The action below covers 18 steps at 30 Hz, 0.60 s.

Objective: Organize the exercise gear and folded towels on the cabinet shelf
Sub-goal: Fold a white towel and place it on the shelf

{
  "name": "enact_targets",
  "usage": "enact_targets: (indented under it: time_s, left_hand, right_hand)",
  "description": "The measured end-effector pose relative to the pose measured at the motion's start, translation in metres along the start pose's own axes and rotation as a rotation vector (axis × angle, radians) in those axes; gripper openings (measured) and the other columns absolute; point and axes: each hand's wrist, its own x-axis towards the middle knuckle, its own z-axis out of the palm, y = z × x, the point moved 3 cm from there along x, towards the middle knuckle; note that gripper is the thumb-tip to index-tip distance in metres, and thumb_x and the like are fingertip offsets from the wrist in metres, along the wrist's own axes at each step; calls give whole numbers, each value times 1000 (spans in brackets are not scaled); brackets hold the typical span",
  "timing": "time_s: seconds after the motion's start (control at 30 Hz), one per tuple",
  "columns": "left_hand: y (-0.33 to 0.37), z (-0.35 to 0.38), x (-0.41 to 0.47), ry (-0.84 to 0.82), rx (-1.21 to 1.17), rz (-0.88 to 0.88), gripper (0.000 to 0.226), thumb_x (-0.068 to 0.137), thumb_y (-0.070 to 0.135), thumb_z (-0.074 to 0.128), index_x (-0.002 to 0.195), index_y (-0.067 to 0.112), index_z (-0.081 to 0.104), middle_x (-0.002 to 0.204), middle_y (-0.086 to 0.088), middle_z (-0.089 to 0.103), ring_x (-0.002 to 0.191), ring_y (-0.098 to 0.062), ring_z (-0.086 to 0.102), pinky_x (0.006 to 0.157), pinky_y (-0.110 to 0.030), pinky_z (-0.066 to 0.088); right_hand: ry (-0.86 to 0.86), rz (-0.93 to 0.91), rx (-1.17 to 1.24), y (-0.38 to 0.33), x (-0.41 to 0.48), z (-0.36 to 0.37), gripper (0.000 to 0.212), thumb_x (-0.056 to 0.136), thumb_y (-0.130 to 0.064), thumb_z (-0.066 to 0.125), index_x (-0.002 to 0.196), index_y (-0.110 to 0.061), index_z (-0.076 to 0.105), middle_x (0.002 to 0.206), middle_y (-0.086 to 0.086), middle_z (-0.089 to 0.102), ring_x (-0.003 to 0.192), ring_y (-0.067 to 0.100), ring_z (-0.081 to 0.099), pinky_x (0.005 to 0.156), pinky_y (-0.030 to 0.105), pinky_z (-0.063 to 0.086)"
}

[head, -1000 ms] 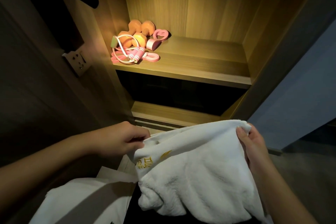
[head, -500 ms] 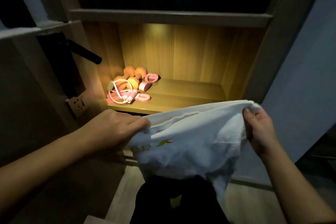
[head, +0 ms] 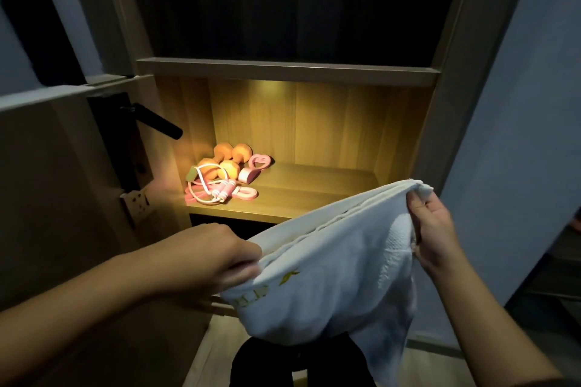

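Both hands hold one white towel [head: 330,276] in front of the lit shelf [head: 314,195]: the left hand [head: 217,258] pinches its left edge, the right hand [head: 432,229] grips its right corner. Dumbbells [head: 231,159] and a jump rope [head: 217,192] sit at the shelf's left end.

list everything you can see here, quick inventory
towel: one, white with yellow embroidery, held up in front of the shelf's right half
dumbbells: two, orange, back left of the shelf
skipping rope: one, pink handles and white cord, front left of the shelf
pink grips and bands: count unclear, pink, beside the dumbbells
shelf: one, wood, lit, middle of the cabinet
door handle: one, black, on the door at left
left hand: grips the towel's left edge
right hand: grips the towel's right corner
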Motion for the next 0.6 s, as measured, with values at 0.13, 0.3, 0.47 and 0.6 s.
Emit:
enact_targets:
  time_s: [0.13, 0.3, 0.47, 0.6]
  left_hand:
    - [-10, 18, 4, 106, -52, -102, 22, 102, 43, 39, 117, 37, 54, 85, 14, 60, 72, -3, 55, 67, -24, 49]
    - [-13, 45, 13, 43, 41, -201, 41, 96, 50, 49, 135, 38, 43, 85, 17, 49, 75, -4, 52, 61, -17, 39]
    - [-9, 76, 7, -8, 48, -166, 29, 97, 47, 45, 119, 34, 58, 90, 13, 60, 79, -5, 56, 62, -17, 39]
    - [-4, 109, 7, -68, 153, -158, 31, 100, 44, 38, 116, 31, 62, 98, 6, 65, 81, -10, 55, 61, -19, 32]
  right_hand:
    - [-15, 46, 5, 8, -12, -3, 19, 81, -32, 65, 96, -20, 71, 90, 6, 74, 80, 17, 71, 65, 29, 59]
    - [-28, 61, -67, 15, -24, -7, 21, 78, -37, 67, 92, -23, 73, 94, 10, 73, 83, 21, 71, 66, 32, 60]
    - [-15, 112, -117, 30, -42, -18, 28, 72, -40, 69, 94, -21, 71, 89, 6, 74, 78, 17, 71, 63, 29, 60]
    - [-11, 185, -165, 52, -59, -28, 31, 76, -36, 66, 101, -17, 68, 89, 6, 74, 77, 16, 72, 60, 27, 58]
